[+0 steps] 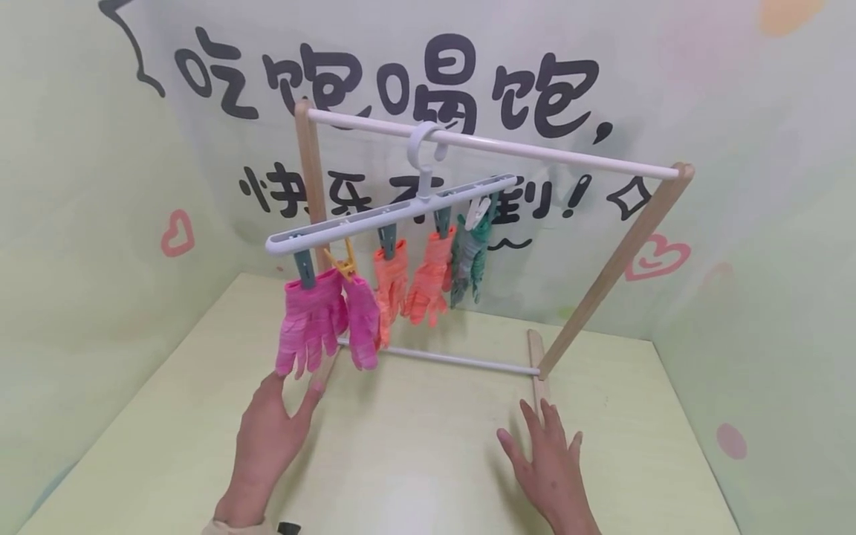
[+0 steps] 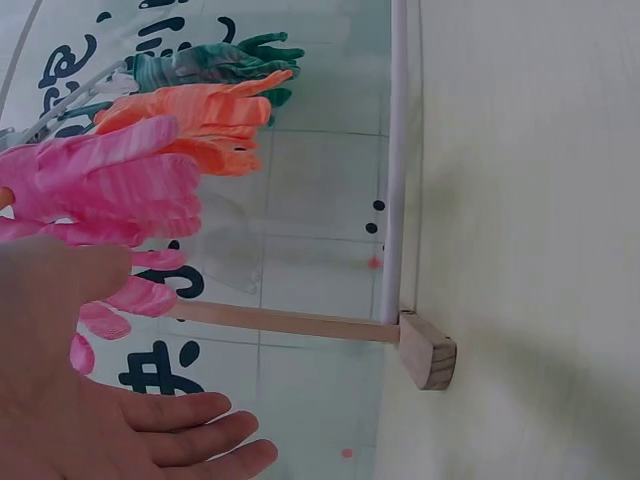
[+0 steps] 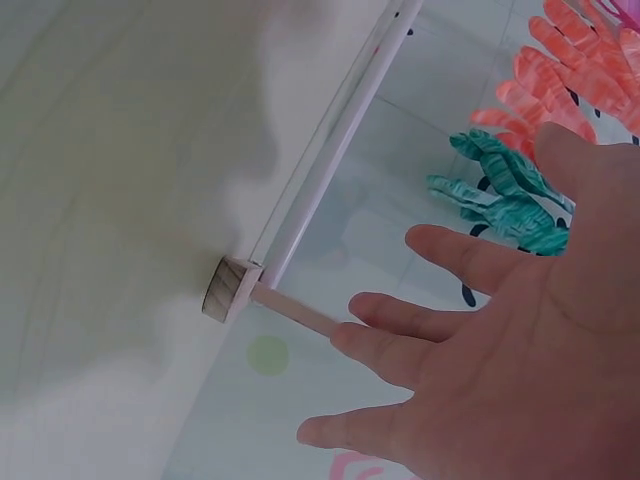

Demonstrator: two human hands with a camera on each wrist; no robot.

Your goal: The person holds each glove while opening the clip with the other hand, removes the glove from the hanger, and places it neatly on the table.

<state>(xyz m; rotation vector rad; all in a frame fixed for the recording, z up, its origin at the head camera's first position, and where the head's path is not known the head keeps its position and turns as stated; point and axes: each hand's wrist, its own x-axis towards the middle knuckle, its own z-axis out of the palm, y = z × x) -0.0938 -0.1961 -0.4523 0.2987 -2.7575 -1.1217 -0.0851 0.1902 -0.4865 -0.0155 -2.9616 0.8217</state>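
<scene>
Two hands reach forward, neither with anything in its grip. The left hand (image 1: 267,438) is parted wide between thumb and fingers, its fingers fairly straight. Its fingertips come right up to the lower ends of a pink glove (image 1: 307,319); whether they touch it I cannot tell. The right hand (image 1: 551,468) has its fingers spread, well apart from the gloves and near the foot of the right post (image 1: 615,271).

The pink glove hangs fingers down from a teal clip (image 1: 304,269), and just beside it a second pink glove (image 1: 363,327) hangs from a yellow clip (image 1: 344,266). Further along are two orange gloves (image 1: 431,279), each on its own teal clip, then green gloves (image 1: 473,256) with a white clip (image 1: 478,214) at their top. All hang beneath a pale grey hanger (image 1: 364,221), whose hook goes over the white top rod (image 1: 568,156). The hanger sits at an angle to that rod, slightly tilted.

The rod joins the right post to a wooden left post (image 1: 310,167); a lower rod (image 1: 461,361) runs near the pale counter (image 1: 408,453). Behind stands a wall with black lettering (image 1: 548,96) and a pink heart (image 1: 177,233).
</scene>
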